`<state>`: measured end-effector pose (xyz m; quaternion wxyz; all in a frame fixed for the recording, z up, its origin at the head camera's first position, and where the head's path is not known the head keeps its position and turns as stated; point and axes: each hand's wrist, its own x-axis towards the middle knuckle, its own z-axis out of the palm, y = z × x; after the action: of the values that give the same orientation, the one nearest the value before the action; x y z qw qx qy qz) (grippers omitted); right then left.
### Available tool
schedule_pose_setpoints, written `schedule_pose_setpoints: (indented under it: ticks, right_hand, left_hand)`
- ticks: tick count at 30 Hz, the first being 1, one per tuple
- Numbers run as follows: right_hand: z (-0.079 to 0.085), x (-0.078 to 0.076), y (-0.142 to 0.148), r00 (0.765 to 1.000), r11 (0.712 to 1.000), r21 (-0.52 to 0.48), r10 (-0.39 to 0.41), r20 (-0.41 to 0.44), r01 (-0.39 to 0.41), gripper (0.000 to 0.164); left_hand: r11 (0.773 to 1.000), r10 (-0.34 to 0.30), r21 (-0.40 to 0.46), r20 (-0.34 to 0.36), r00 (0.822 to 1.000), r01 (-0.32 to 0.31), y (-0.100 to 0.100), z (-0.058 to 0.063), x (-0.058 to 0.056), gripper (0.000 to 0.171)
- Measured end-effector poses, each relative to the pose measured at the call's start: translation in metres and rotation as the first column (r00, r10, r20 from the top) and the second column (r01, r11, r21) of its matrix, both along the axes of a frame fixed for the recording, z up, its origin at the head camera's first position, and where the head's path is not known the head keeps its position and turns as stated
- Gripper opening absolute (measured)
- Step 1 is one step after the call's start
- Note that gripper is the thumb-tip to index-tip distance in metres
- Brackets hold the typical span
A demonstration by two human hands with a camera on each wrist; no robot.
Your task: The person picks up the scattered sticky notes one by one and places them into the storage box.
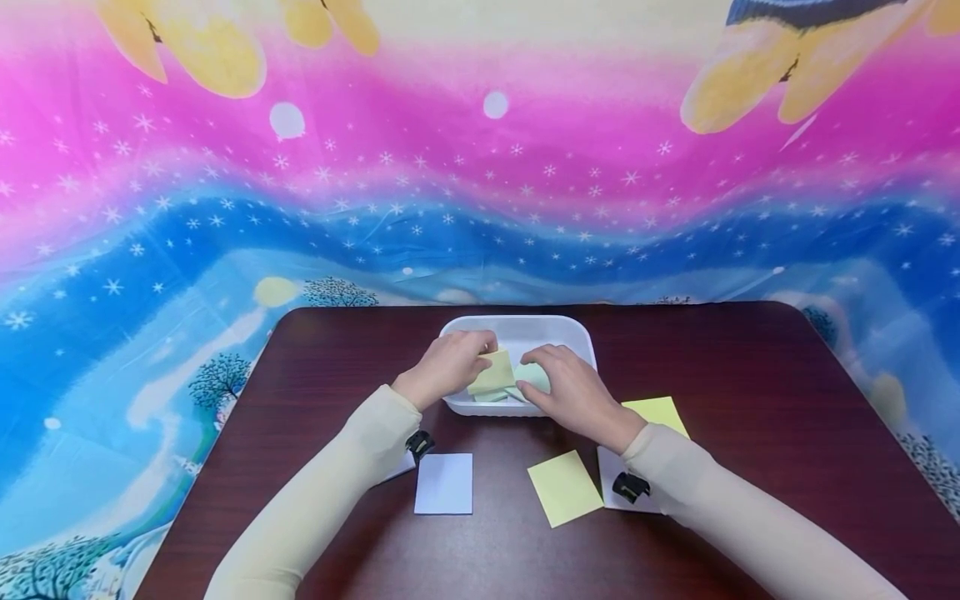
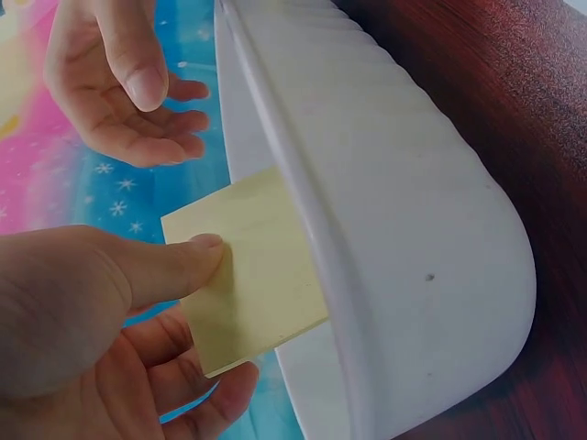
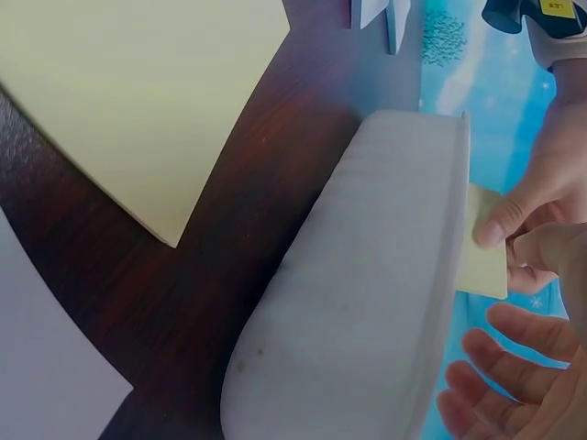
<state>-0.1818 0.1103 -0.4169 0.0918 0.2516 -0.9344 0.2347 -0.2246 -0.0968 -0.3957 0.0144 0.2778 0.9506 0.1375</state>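
Observation:
My left hand (image 1: 448,365) pinches a pale yellow sticky note pad (image 1: 492,372) over the near rim of a white plastic tray (image 1: 573,329). In the left wrist view, the thumb lies on the face of the pad (image 2: 261,266) with fingers behind it, and the pad's far end dips past the tray's rim. My right hand (image 1: 576,390) hovers above the tray's right side, its fingers loosely bent and holding nothing. Beneath the hands, a pale green sticky note pad (image 1: 534,377) lies inside the tray, partly covered by the right hand.
On the dark wooden table (image 1: 337,358), nearer me, lie a white pad (image 1: 444,484) and a yellow pad (image 1: 566,488). Another yellow pad (image 1: 660,412) and a white one (image 1: 611,479) sit partly under my right forearm. A printed cloth (image 1: 480,192) hangs behind.

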Motion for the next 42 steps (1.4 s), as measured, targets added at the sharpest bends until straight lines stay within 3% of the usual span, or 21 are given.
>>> schedule_pose_setpoints:
  ticks: [12, 22, 42]
  right_hand:
    - [-0.003, -0.002, 0.001, 0.999, 0.999, 0.034, -0.011, 0.04, 0.01, 0.041]
    - [-0.004, -0.002, 0.001, 0.999, 0.999, 0.039, -0.01, 0.038, 0.008, 0.041]
    - [-0.002, -0.002, 0.0, 0.999, 0.998, 0.059, -0.009, 0.031, 0.007, 0.04]
  left_hand:
    - [1.0, 0.018, -0.025, 0.066, 0.998, -0.017, 0.006, -0.004, -0.008, 0.01]
    - [0.996, 0.048, -0.082, 0.077, 0.996, -0.042, 0.006, -0.008, -0.013, 0.033]
    - [0.998, 0.048, -0.052, 0.108, 0.993, -0.043, 0.006, -0.013, -0.014, 0.041]
